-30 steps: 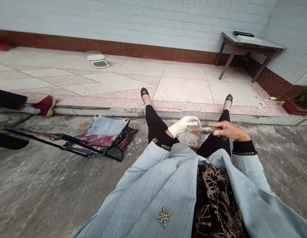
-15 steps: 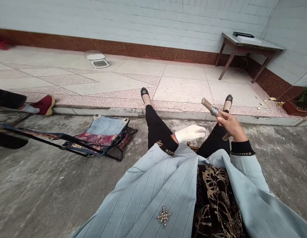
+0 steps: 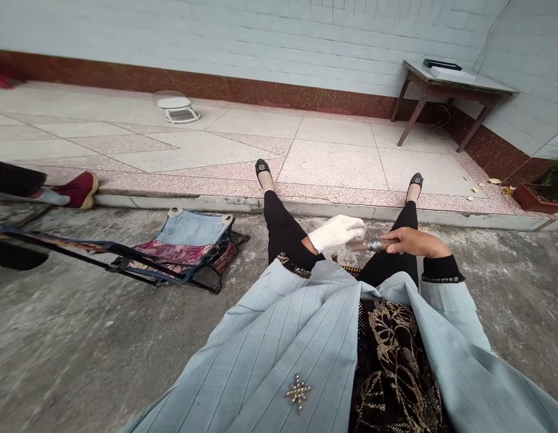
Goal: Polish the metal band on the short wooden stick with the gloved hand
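My left hand (image 3: pixel 337 232) wears a white knit glove, its fingers closed together; whatever lies in them is too small or hidden to name. In my bare right hand (image 3: pixel 413 242) is a brown wooden stick (image 3: pixel 358 246) with silvery wire (image 3: pixel 375 245) wound round its middle. My fingers wrap its right-hand part, and the other end points left, just below the gloved fingertips. Both hands are over my spread legs. Below them, between my thighs, shows part of a yellow-and-black woven thing (image 3: pixel 351 270), mostly hidden by my clothes.
A folding chair (image 3: pixel 180 240) with patterned cloth stands left of me. Another person's maroon shoe (image 3: pixel 83 189) is at far left. My feet rest on a tiled step (image 3: pixel 333 156). A white stool (image 3: pixel 180 113), a wooden table (image 3: pixel 463 83) and a planter (image 3: pixel 538 198) stand beyond.
The wooden stick swung from level to tilted up, then back down near level, pointing left. My gloved hand dipped, then rose again beside it. The chair and stool stay put.
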Demonstrator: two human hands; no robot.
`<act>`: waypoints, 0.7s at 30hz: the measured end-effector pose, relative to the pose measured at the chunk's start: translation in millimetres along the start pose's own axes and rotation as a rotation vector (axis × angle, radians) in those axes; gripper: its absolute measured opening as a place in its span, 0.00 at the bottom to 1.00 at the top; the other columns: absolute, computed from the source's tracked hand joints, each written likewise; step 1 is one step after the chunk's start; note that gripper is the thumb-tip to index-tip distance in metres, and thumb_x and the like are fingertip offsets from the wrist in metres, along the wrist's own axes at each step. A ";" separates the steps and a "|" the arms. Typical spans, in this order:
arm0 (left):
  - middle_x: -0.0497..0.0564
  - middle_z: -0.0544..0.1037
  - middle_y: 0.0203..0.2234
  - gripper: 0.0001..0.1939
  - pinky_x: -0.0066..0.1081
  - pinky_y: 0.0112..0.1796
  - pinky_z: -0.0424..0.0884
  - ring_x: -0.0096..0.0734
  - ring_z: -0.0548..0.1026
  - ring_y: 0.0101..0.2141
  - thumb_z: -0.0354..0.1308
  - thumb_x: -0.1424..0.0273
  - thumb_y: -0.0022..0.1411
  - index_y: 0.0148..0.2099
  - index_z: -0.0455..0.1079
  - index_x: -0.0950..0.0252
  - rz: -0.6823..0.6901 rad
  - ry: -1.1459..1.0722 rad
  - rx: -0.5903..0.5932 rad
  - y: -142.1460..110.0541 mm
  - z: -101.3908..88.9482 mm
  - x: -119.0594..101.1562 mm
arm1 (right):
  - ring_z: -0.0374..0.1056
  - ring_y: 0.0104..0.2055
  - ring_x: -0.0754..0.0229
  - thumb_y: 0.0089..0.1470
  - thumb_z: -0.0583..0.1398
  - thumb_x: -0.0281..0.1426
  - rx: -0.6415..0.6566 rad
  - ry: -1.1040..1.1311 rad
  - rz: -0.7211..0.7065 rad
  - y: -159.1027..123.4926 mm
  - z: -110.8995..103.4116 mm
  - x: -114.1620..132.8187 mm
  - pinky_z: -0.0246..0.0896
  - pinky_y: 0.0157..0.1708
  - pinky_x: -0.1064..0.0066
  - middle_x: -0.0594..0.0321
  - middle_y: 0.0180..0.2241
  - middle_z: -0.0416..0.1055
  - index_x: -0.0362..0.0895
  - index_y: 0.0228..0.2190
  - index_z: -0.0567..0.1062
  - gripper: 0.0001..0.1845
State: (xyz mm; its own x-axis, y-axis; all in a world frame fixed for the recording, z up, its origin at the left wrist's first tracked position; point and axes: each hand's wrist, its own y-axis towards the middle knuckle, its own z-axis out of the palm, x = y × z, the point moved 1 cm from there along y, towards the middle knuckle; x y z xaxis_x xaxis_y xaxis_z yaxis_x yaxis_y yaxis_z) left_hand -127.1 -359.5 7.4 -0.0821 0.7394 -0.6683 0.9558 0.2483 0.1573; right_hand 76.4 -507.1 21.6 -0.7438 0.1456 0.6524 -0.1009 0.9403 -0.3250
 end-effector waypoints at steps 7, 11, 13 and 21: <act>0.48 0.73 0.27 0.12 0.26 0.33 0.64 0.25 0.68 0.28 0.52 0.64 0.62 0.37 0.70 0.68 -0.047 -0.492 -0.026 3.6 13.9 14.9 | 0.62 0.29 0.64 0.50 0.65 0.37 -0.105 0.428 -0.190 -9.8 -2.8 15.7 0.61 0.29 0.72 0.65 0.32 0.72 0.48 0.54 0.74 0.28; 0.44 0.64 0.21 0.15 0.24 0.26 0.56 0.21 0.60 0.22 0.48 0.63 0.66 0.35 0.69 0.67 -0.054 -0.547 0.061 1.8 21.7 9.9 | 0.58 0.25 0.67 0.51 0.64 0.38 -0.382 0.722 -0.259 -7.4 -3.9 19.0 0.56 0.25 0.74 0.66 0.27 0.66 0.42 0.54 0.72 0.29; 0.44 0.65 0.22 0.15 0.24 0.25 0.56 0.21 0.60 0.22 0.48 0.62 0.66 0.35 0.69 0.67 -0.023 -0.531 0.107 0.2 21.5 5.3 | 0.58 0.25 0.67 0.51 0.64 0.39 -0.479 0.772 -0.256 -3.1 -4.5 17.1 0.57 0.26 0.73 0.66 0.27 0.67 0.41 0.52 0.73 0.28; 0.47 0.74 0.30 0.14 0.26 0.34 0.60 0.27 0.69 0.31 0.48 0.64 0.66 0.39 0.72 0.65 0.053 -0.029 0.129 2.1 20.5 -1.3 | 0.66 0.31 0.58 0.52 0.61 0.37 -0.623 0.139 0.059 13.7 -1.5 -6.5 0.60 0.32 0.68 0.59 0.32 0.75 0.44 0.53 0.75 0.27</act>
State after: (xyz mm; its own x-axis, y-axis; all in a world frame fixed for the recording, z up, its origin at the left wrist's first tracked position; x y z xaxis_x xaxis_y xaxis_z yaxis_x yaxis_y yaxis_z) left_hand -119.2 -372.7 -6.3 -0.0242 0.7307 -0.6823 0.9871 0.1254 0.0992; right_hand 80.9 -494.7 13.9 -0.6396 0.2022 0.7416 0.3720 0.9257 0.0685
